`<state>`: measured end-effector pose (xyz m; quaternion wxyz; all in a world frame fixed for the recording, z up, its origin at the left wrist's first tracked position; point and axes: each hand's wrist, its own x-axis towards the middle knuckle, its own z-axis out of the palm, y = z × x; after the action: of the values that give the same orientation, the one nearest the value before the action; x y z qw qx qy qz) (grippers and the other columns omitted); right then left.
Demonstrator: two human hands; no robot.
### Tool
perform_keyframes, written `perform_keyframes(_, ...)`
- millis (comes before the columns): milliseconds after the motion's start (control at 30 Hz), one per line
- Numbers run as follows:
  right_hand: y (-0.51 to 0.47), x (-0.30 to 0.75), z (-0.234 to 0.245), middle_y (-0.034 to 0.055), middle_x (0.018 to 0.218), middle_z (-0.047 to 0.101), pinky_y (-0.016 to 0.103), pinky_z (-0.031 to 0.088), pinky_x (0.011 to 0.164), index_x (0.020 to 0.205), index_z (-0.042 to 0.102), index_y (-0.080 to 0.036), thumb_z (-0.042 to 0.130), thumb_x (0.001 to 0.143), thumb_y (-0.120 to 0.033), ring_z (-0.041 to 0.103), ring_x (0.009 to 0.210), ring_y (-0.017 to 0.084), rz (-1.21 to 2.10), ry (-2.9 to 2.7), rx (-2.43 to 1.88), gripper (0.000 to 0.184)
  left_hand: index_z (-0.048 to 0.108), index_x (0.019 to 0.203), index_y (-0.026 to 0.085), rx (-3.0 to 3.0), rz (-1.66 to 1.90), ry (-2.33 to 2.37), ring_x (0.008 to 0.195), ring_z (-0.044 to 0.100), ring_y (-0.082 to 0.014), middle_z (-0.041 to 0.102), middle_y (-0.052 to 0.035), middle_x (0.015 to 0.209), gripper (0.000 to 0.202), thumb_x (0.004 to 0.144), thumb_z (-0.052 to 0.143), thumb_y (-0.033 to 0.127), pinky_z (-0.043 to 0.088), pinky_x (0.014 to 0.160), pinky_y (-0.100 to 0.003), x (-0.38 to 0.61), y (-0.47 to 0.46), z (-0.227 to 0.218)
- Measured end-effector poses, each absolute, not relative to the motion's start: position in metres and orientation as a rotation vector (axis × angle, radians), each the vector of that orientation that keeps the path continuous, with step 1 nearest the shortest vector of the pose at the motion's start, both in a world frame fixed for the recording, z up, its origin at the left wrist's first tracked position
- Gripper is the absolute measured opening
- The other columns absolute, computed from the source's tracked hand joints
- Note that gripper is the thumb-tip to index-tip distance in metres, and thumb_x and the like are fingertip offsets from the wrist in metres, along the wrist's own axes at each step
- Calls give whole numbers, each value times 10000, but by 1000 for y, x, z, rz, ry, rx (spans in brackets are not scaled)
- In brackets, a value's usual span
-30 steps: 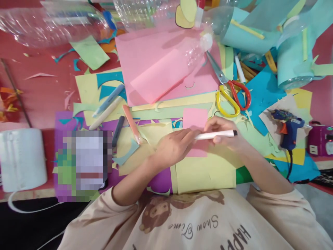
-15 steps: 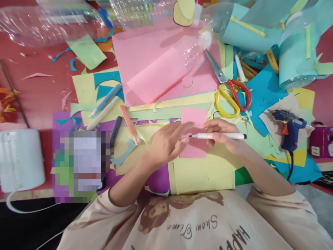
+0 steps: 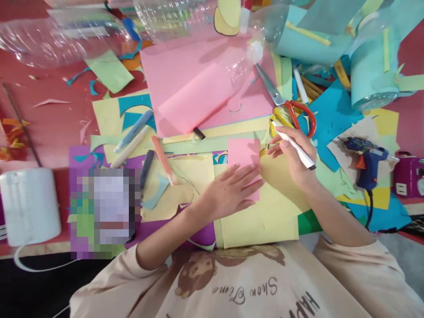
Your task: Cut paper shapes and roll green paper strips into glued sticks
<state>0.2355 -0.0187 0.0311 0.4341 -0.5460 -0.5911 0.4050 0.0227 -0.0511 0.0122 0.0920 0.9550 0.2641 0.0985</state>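
Observation:
My left hand (image 3: pixel 233 190) lies flat with its fingers spread over a small pink paper rectangle (image 3: pixel 243 150), covering its lower half. In my right hand (image 3: pixel 296 157) is a white marker (image 3: pixel 294 146), held between thumb and fingers. Its uncapped tip points up and left, and its black end faces down and right. A small black cap (image 3: pixel 199 133) rests just below the pink-wrapped bottle (image 3: pixel 195 99). Yellow paper (image 3: pixel 258 225) lies under the pink piece. Scissors (image 3: pixel 288 104) with one red and one yellow handle sit just beyond my right hand, which partly hides the yellow loop.
A blue glue gun (image 3: pixel 369 165) stands on white paper at right, its cord hanging down. Several crayons or pens, including an orange one (image 3: pixel 162 157), lie at left. Plastic bottles (image 3: pixel 66 37) line the back. A white box-like device (image 3: pixel 29 205) stands far left.
My left hand has moved right and flattened onto the pink paper. My right hand has lifted away to the right, turning the marker upward. The black cap now shows on the papers.

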Motion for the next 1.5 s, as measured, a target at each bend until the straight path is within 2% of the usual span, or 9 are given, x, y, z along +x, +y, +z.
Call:
perform_keyframes(67,-20,234,30,39,989,662,303,570,664,1157,567,-264,475,917,-441,684,763,151,1049,-1467,-1345,312,412,1383,214,2856,259,768,1356,401,-198,442,-68,1463,504,957,338,472,287,1131,-393,28,-57,11)
perform_keyframes(233,-22,231,26,69,1132,647,387,542,881,1218,531,-258,498,912,-414,666,977,197,1131,-1590,-1287,345,345,1428,214,2849,150,821,1357,396,-185,397,-58,1493,506,971,311,430,273,1131,-381,41,-65,13)
perform_keyframes(367,-23,229,21,78,1190,632,404,520,929,1236,516,-263,496,914,-396,645,1044,207,1121,-1697,-1260,349,288,1457,203,2835,74,833,1375,368,-208,336,-63,1526,561,955,350,446,257,1138,-399,49,-70,12)
perform_keyframes(533,-22,229,20,79,1188,634,412,517,937,1245,510,-264,487,915,-408,645,1044,207,1116,-1705,-1284,360,258,1470,227,2834,104,824,1400,328,-217,326,-75,1529,589,947,350,482,231,1146,-407,50,-71,5)
perform_keyframes(767,-21,229,25,84,1163,643,406,519,924,1242,514,-257,482,919,-399,644,1036,208,1094,-1720,-1311,355,280,1456,310,2850,166,791,1394,348,-233,350,-112,1512,564,935,368,509,274,1122,-413,47,-70,6)
perform_keyframes(1067,-23,230,30,87,1156,659,426,521,926,1234,528,-261,481,915,-404,631,1076,227,1024,-1797,-1342,353,317,1440,321,2850,130,670,1409,320,-209,335,-79,1523,565,919,409,521,268,1135,-376,42,-69,8)
perform_keyframes(1500,-21,231,26,82,1177,653,422,505,936,1245,518,-262,482,917,-383,625,1079,220,1034,-1843,-1340,351,328,1438,311,2870,161,681,1405,328,-205,350,-80,1516,546,928,425,478,252,1142,-366,43,-70,7)
